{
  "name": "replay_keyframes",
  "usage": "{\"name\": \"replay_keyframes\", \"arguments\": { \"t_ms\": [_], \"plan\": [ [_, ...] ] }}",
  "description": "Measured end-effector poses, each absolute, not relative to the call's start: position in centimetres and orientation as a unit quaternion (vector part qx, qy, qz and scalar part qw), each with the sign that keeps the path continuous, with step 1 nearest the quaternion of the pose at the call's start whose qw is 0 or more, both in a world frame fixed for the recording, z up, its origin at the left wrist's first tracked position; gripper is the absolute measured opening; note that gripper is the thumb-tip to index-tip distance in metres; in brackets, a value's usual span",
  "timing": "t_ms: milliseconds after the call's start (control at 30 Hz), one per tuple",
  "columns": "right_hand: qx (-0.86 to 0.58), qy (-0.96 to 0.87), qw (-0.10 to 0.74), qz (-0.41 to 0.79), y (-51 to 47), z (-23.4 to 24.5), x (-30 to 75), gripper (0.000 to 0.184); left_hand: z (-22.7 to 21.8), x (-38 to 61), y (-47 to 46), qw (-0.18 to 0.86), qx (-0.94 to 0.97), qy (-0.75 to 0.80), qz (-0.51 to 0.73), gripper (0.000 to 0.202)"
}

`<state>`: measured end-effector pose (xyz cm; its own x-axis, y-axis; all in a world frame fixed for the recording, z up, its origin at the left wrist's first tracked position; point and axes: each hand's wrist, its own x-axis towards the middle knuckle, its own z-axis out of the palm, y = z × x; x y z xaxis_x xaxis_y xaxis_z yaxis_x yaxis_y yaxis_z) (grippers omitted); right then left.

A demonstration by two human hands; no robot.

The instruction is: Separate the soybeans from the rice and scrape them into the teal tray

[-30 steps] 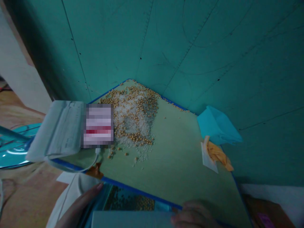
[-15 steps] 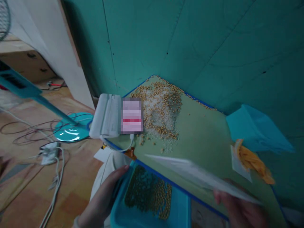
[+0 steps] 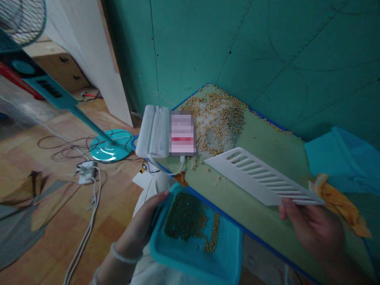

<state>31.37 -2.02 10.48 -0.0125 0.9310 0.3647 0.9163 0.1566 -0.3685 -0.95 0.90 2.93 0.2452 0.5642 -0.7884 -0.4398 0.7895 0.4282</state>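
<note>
My left hand grips the left rim of a blue plastic tray that holds several yellow beans, held below the table's near edge. My right hand holds a white slotted plastic panel by its near end, raised flat over the green table top. A heap of yellow beans mixed with white grains lies at the table's far corner, beyond the panel's tip.
A white device with a cable sits at the table's left edge. Blue bag and orange wrapper lie at right. Green wall stands behind. A teal fan stand, power strip and cables are on the wooden floor at left.
The view has swung left and down. My right hand has lifted the white slotted panel off the blue tray and out over the table; the tray's beans now show.
</note>
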Motion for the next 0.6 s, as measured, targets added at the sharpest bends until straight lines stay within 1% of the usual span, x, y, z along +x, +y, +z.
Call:
{"name": "replay_keyframes", "arguments": {
  "t_ms": [233, 600],
  "plan": [
    [-0.636, -0.739, 0.221, 0.004, -2.4, 11.0, 31.5, 0.025, 2.6, -1.2, 1.0, 0.792, 0.064, 0.509, 0.331, 0.025],
    [-0.599, -0.776, 0.197, -0.002, -2.8, 12.1, 30.4, 0.021, 2.7, -0.9, 1.2, 0.798, 0.070, 0.498, 0.332, 0.023]
  ]
}}
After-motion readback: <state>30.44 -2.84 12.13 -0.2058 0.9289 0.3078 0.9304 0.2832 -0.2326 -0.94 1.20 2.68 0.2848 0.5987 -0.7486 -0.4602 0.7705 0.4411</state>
